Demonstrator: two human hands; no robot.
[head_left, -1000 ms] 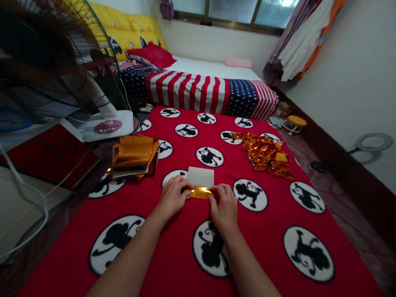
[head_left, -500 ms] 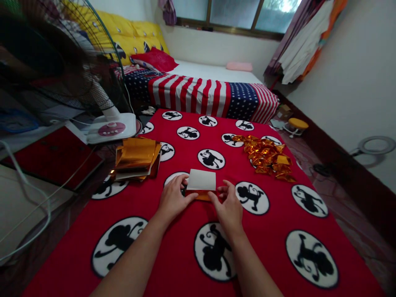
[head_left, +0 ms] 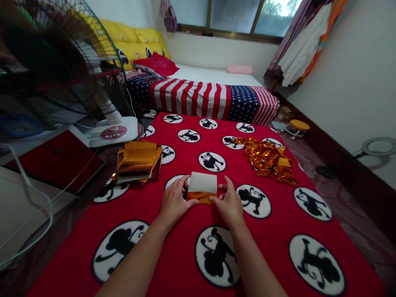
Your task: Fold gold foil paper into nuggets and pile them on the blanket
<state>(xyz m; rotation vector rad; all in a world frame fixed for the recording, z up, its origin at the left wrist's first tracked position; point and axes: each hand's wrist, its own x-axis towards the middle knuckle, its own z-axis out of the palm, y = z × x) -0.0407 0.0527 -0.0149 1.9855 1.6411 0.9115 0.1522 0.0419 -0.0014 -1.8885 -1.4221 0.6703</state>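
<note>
A sheet of gold foil paper (head_left: 203, 182) lies in front of me on the red cloth, pale backing up, with a gold strip along its near edge. My left hand (head_left: 176, 201) grips its left side, thumb on the near corner and fingers curled behind the edge. At the right near corner, the thumb of my right hand (head_left: 229, 203) presses the gold strip while its fingers bend beside the right edge. To the left is a stack of gold foil sheets (head_left: 137, 159). Over to the right sits a heap of folded gold foil pieces (head_left: 267, 156).
The red cloth (head_left: 262, 255) has round black-and-white monkey prints. A fan (head_left: 114, 128) stands at the left, near a white cable (head_left: 46, 198). Behind is a bed with a striped, starred cover (head_left: 201, 97). A yellow-topped stool (head_left: 299, 125) is by the right wall.
More of the gold strip shows along the sheet's near edge, below the pale part. Both hands stay at the sheet's sides, and the view has shifted slightly.
</note>
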